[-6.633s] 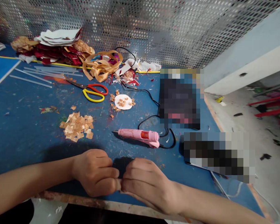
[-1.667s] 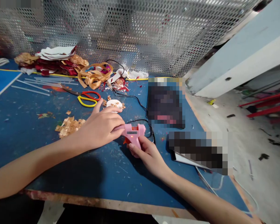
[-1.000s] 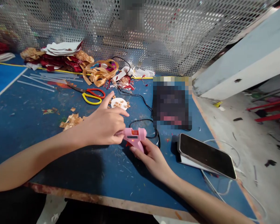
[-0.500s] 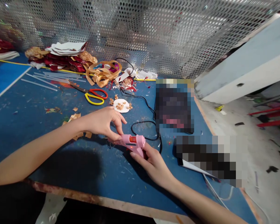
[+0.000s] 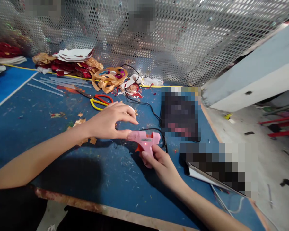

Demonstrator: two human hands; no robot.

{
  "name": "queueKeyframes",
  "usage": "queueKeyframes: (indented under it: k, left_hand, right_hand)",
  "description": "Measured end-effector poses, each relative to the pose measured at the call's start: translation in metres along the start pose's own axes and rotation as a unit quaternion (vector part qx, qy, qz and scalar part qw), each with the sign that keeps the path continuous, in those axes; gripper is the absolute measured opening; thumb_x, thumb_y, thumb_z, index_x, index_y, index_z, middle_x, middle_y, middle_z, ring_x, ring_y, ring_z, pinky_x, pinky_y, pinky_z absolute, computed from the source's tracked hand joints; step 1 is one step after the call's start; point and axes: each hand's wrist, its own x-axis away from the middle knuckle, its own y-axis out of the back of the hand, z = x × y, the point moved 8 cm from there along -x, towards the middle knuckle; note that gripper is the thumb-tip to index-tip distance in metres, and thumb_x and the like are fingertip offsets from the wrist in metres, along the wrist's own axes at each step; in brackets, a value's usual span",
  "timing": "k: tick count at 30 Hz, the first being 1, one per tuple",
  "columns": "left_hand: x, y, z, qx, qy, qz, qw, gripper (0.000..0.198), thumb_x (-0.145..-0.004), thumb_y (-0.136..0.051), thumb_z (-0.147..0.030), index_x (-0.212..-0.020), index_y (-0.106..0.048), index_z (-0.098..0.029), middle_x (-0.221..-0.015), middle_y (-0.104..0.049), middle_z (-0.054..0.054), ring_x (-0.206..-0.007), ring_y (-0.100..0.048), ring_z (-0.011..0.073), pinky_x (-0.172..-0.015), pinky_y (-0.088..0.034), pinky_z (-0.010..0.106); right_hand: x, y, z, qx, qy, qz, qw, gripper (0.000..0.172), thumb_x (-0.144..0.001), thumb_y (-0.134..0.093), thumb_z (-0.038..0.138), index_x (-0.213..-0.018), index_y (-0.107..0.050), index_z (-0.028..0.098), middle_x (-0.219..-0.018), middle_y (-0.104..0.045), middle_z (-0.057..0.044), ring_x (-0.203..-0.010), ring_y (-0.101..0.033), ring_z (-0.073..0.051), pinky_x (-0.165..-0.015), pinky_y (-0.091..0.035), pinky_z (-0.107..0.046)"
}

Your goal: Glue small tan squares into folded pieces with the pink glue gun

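Observation:
My right hand is closed around the handle of a pink hot glue gun, held above the table with its small light glowing. The gun's nozzle end points left. My left hand reaches over from the left, thumb at the nozzle end and the other fingers apart above it, with nothing gripped between them. Behind my left fingers a white disc with crinkled gold bits is mostly hidden. Scissors with one red and one yellow handle lie just beyond that hand, partly covered by it.
Clear glue sticks lie at the back left, near gold ribbon and a pile of red fabric and white pieces. A black cord runs across the blue table. Blurred dark objects stand on the right, before a perforated metal panel.
The glue gun has moved slightly right and turned more side-on, its orange trigger now showing. My left hand has shifted right and now covers most of the white disc.

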Motion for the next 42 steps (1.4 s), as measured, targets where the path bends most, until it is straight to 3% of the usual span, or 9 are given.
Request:
queueKeyframes:
  k: [2, 6, 15, 23, 26, 32, 42]
  left_hand:
    - [0.002, 0.001, -0.009, -0.064, 0.000, -0.010, 0.998, 0.027, -0.080, -0.060, -0.027, -0.105, -0.068, -0.022, -0.110, -0.068, 0.004, -0.112, -0.056, 0.0210, -0.111, -0.027, 0.047]
    - [0.004, -0.007, -0.021, -0.157, 0.002, 0.011, 0.988, 0.020, -0.078, -0.062, -0.028, -0.096, -0.066, -0.019, -0.101, -0.070, 0.004, -0.111, -0.055, 0.0232, -0.115, -0.011, 0.056]
    - [0.002, -0.019, -0.019, -0.174, 0.028, 0.035, 0.984, 0.013, -0.073, -0.062, -0.024, -0.084, -0.062, -0.017, -0.090, -0.067, 0.006, -0.104, -0.057, 0.0237, -0.114, -0.008, 0.062]
    - [0.001, -0.025, -0.002, -0.094, 0.091, 0.086, 0.988, 0.016, -0.063, -0.068, -0.025, -0.078, -0.066, -0.020, -0.087, -0.065, 0.002, -0.098, -0.060, 0.0227, -0.112, -0.015, 0.059]
    - [0.001, -0.027, 0.003, -0.072, 0.101, 0.098, 0.987, 0.016, -0.062, -0.070, -0.025, -0.077, -0.068, -0.021, -0.087, -0.065, 0.002, -0.096, -0.060, 0.0226, -0.110, -0.019, 0.057]
    - [0.002, -0.030, 0.008, -0.043, 0.104, 0.127, 0.986, 0.019, -0.059, -0.072, -0.025, -0.077, -0.069, -0.021, -0.087, -0.065, 0.002, -0.093, -0.061, 0.0226, -0.106, -0.025, 0.054]
    - [0.001, -0.034, 0.007, -0.005, 0.063, 0.182, 0.981, 0.014, -0.058, -0.068, -0.022, -0.072, -0.068, -0.021, -0.078, -0.071, -0.001, -0.080, -0.063, 0.0187, -0.090, -0.039, 0.037]
  right_hand:
    - [-0.002, -0.001, 0.003, -0.030, -0.002, 0.008, 1.000, 0.037, -0.081, -0.055, 0.056, -0.077, -0.046, 0.021, -0.061, -0.047, 0.004, -0.052, -0.040, -0.010, -0.047, -0.032, -0.023]
    - [-0.003, -0.001, 0.004, -0.046, 0.009, 0.005, 0.999, 0.037, -0.081, -0.056, 0.055, -0.075, -0.044, 0.021, -0.060, -0.044, 0.006, -0.051, -0.036, -0.008, -0.047, -0.029, -0.023]
    - [0.001, 0.001, -0.006, 0.030, 0.012, -0.018, 0.999, 0.034, -0.084, -0.054, 0.052, -0.080, -0.047, 0.019, -0.063, -0.045, 0.004, -0.055, -0.039, -0.010, -0.050, -0.031, -0.024]
    - [0.004, 0.001, -0.007, 0.079, 0.025, -0.007, 0.997, 0.034, -0.087, -0.054, 0.048, -0.101, -0.056, 0.017, -0.068, -0.044, 0.003, -0.059, -0.036, -0.011, -0.050, -0.032, -0.023]
    - [0.005, 0.001, -0.005, 0.097, 0.028, -0.013, 0.995, 0.033, -0.087, -0.054, 0.047, -0.100, -0.058, 0.017, -0.067, -0.045, 0.003, -0.058, -0.038, -0.012, -0.050, -0.032, -0.023]
    - [0.005, 0.000, -0.002, 0.111, 0.037, -0.002, 0.993, 0.033, -0.087, -0.054, 0.047, -0.100, -0.060, 0.017, -0.070, -0.045, 0.002, -0.059, -0.036, -0.011, -0.051, -0.033, -0.023]
    - [0.008, -0.005, 0.009, 0.167, 0.082, 0.021, 0.982, 0.032, -0.090, -0.051, 0.043, -0.110, -0.060, 0.019, -0.073, -0.052, 0.001, -0.063, -0.042, -0.014, -0.057, -0.037, -0.025]
